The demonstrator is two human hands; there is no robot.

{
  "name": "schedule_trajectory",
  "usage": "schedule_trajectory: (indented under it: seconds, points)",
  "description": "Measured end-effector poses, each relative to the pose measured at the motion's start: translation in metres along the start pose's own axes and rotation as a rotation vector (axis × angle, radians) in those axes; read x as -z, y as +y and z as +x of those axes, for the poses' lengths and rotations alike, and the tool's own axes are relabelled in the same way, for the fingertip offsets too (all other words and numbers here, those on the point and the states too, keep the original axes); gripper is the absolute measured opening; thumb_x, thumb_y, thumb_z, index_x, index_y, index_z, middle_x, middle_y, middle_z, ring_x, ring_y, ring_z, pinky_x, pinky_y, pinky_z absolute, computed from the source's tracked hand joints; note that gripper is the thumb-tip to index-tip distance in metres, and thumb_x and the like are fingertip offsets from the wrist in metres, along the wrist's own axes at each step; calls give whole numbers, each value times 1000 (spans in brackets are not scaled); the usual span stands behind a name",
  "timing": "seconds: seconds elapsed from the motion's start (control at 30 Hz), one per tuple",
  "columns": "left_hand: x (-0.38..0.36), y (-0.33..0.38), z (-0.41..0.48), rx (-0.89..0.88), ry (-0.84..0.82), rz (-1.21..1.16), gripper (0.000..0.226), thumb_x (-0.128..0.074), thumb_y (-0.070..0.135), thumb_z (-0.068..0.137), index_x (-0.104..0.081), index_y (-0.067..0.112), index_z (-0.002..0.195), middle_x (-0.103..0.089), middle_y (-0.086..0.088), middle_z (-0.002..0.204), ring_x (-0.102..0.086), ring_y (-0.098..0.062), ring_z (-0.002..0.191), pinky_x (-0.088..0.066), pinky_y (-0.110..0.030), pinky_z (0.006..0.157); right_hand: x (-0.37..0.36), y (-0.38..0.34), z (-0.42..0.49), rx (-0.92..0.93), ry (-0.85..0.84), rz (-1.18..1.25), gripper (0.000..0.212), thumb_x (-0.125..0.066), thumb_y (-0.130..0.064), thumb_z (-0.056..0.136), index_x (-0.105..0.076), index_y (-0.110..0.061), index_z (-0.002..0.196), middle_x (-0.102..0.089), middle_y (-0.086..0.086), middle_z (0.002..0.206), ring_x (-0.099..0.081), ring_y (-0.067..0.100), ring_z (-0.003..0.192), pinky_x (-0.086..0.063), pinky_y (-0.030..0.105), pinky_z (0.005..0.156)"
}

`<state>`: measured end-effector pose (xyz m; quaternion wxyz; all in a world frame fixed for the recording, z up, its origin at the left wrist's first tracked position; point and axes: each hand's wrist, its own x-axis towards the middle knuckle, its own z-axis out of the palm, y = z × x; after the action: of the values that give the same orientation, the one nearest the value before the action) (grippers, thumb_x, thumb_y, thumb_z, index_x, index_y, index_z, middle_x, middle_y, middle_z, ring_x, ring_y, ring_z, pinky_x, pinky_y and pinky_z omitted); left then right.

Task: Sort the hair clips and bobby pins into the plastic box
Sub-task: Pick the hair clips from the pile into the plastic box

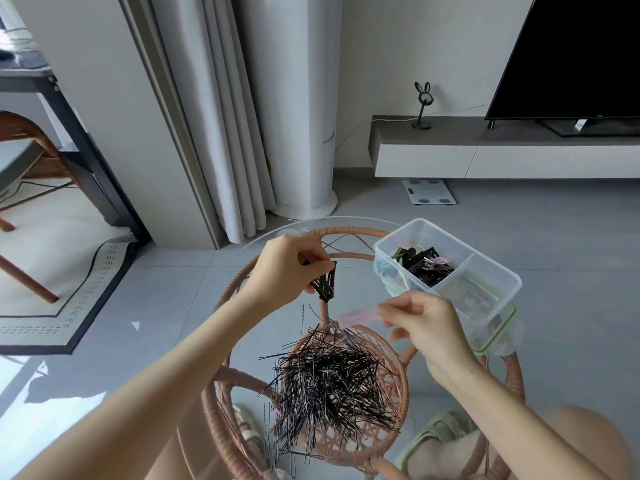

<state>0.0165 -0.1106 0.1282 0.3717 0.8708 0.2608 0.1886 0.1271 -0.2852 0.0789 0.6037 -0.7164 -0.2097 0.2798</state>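
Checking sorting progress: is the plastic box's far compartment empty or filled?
Partly filled: the plastic box has dark hair clips piled in its far compartment, below the rim.

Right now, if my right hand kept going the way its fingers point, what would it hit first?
The right hand points left with the pink clip; next in line is probably the black clips in the left hand, though depth is unclear.

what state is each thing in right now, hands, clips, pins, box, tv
left hand: shut on black hair clips, held above the table
right hand: pinching a pink hair clip beside the box
bobby pins: loose heap on the glass table, unsorted
plastic box: open, no lid on, divided, dark clips in the far compartment
TV: screen dark
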Motion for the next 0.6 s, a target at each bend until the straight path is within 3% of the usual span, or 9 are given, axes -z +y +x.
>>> schedule_trajectory:
  seconds: [0.13, 0.23, 0.33, 0.5, 0.6]
  points:
    - [-7, 3, 2, 19, -98, 35, 6, -68, 17, 81, -67, 14, 76, -63, 9, 63, -55, 1, 36, -44, -9, 43, 9, -3, 5, -221, 5, 407, 5, -63, 5, 77, -65, 0, 79, -66, 9, 59, -63, 13, 50, -52, 19, 45]
    - [-13, 9, 0, 12, -250, 131, 9, -67, 21, 82, -66, 15, 75, -63, 8, 61, -55, 3, 37, -42, -7, 43, 13, 1, 10, -242, 29, 535, 4, -62, 5, 78, -63, 2, 79, -68, 9, 61, -66, 16, 56, -55, 21, 51]
    - [-17, 15, -1, 27, -259, 110, 10, -66, 21, 82, -66, 13, 77, -64, 5, 65, -57, 2, 38, -42, -7, 44, 19, -1, 17, -195, 66, 620, 5, -60, 6, 79, -63, 1, 78, -68, 11, 65, -67, 18, 61, -56, 22, 56]
    - [-24, 38, 30, 113, -91, -213, 5, -66, 13, 82, -67, 9, 82, -65, 4, 63, -62, 0, 42, -45, -8, 43, 46, -18, 46, 93, 398, 203, 15, -62, 3, 80, -58, -11, 74, -65, 8, 65, -65, 15, 54, -56, 28, 64]
    - [-45, 57, 61, 102, -111, -317, 3, -65, 7, 83, -67, 6, 85, -68, -3, 71, -66, -5, 48, -56, -15, 55, 59, -23, 72, 87, 428, -11, 12, -59, 2, 80, -62, -10, 82, -67, 11, 73, -67, 21, 60, -56, 43, 77]
